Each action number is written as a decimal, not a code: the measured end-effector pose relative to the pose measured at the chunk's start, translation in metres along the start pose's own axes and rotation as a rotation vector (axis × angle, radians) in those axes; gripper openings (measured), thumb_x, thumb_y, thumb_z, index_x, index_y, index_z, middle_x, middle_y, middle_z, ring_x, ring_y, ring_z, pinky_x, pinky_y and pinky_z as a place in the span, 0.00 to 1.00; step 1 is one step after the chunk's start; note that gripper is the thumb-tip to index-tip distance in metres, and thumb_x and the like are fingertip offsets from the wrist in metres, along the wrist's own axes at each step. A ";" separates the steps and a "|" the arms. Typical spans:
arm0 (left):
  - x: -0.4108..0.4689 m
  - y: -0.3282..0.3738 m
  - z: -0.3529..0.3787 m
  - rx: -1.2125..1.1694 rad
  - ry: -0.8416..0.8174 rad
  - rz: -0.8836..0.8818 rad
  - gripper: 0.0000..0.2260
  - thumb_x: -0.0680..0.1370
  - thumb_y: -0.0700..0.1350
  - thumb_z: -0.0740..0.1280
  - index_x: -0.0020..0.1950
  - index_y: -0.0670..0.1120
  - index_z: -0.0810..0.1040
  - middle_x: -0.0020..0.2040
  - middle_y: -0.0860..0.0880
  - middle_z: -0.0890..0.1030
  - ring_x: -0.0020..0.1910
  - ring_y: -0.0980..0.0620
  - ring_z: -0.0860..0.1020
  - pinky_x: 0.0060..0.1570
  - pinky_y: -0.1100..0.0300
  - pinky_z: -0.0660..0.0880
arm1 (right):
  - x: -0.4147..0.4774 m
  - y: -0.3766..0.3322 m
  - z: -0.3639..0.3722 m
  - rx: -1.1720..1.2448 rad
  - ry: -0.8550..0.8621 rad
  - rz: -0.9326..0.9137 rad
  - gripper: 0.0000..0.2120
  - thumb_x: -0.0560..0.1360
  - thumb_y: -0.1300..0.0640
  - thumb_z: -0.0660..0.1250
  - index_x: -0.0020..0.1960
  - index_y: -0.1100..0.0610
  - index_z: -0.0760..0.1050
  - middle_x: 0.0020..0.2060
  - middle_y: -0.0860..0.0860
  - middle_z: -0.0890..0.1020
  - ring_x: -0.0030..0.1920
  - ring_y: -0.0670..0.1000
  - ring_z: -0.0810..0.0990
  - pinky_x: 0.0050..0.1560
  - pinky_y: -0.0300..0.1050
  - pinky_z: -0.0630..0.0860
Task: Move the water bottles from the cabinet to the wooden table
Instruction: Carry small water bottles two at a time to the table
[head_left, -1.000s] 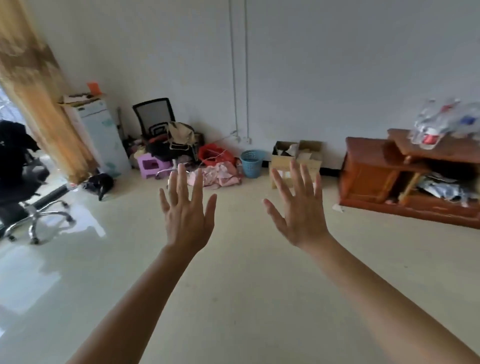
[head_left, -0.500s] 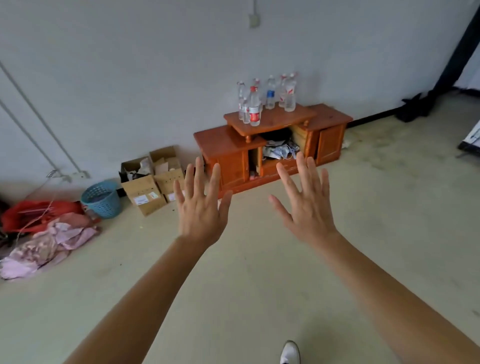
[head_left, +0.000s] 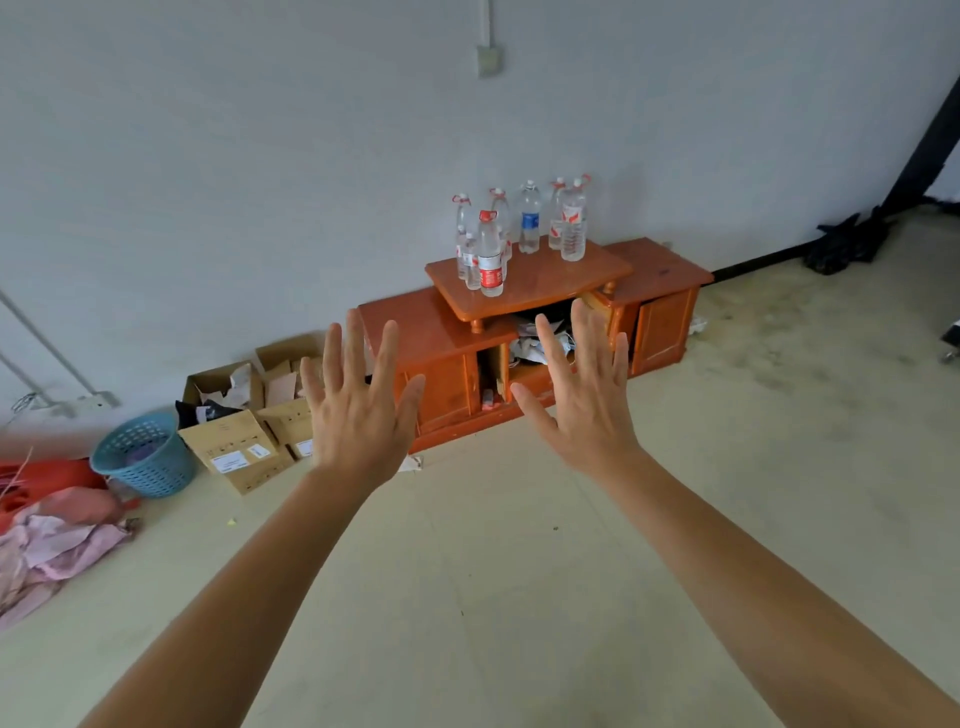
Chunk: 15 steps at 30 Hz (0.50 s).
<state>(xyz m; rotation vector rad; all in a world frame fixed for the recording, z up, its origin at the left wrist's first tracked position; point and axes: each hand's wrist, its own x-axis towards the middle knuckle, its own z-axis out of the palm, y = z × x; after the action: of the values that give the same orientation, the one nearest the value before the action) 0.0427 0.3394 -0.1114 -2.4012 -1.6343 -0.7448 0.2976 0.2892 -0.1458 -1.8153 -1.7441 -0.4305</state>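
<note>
Several clear water bottles with red or blue labels stand upright on the raised top shelf of a low orange-brown wooden cabinet against the white wall. My left hand and my right hand are held up in front of me, backs toward me, fingers spread, holding nothing. Both hands are well short of the cabinet, and the bottles are above and beyond them. My right hand hides part of the cabinet's open middle compartment, which holds crumpled paper and bags. No wooden table is in view.
Open cardboard boxes sit left of the cabinet, then a blue plastic basket, a red object and pink cloth at the far left. A black bag lies at the far right by the wall. Bare pale floor stretches between me and the cabinet.
The view has swung right from the cluttered left corner and now faces the cabinet, which is nearer and more central. Both hands stay raised, spread and empty.
</note>
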 end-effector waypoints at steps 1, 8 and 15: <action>0.018 -0.002 0.014 -0.003 -0.005 -0.007 0.29 0.83 0.62 0.49 0.82 0.50 0.55 0.83 0.41 0.49 0.81 0.37 0.49 0.75 0.31 0.51 | 0.016 0.010 0.013 0.005 -0.002 -0.013 0.36 0.82 0.34 0.55 0.84 0.49 0.48 0.83 0.59 0.46 0.82 0.63 0.47 0.78 0.69 0.47; 0.165 -0.021 0.120 -0.050 -0.016 -0.009 0.30 0.83 0.63 0.45 0.82 0.51 0.51 0.83 0.42 0.46 0.81 0.39 0.46 0.75 0.31 0.49 | 0.143 0.078 0.116 -0.055 -0.030 -0.029 0.39 0.81 0.32 0.55 0.84 0.48 0.46 0.82 0.60 0.45 0.82 0.64 0.47 0.77 0.72 0.50; 0.319 -0.017 0.199 -0.083 -0.059 0.046 0.30 0.83 0.65 0.43 0.82 0.53 0.46 0.83 0.44 0.43 0.81 0.41 0.43 0.76 0.35 0.45 | 0.261 0.140 0.176 -0.118 -0.020 0.052 0.40 0.80 0.33 0.55 0.83 0.45 0.39 0.83 0.59 0.45 0.82 0.64 0.46 0.77 0.69 0.47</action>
<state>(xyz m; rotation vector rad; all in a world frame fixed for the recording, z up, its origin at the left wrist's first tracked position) 0.1815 0.6882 -0.1354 -2.5318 -1.5942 -0.7564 0.4314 0.6071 -0.1526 -1.9487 -1.7126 -0.5058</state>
